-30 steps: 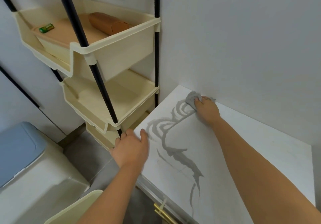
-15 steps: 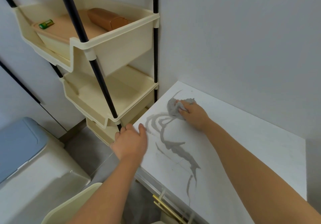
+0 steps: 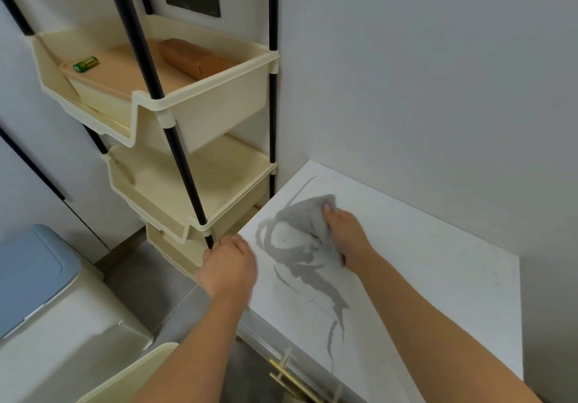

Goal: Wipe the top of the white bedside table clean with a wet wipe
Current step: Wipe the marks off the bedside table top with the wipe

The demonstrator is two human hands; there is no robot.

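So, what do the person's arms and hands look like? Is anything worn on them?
Both arms are bare as far as the view shows: no sleeves, no gloves. The left hand and the right hand carry no visible ring, watch or bracelet. The one fingernail that shows clearly is short and unpainted.

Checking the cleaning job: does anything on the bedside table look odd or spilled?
Only grey wet streaks across the white tabletop, left of the right hand pressing the wipe. That looks like wiping moisture, not a spill.
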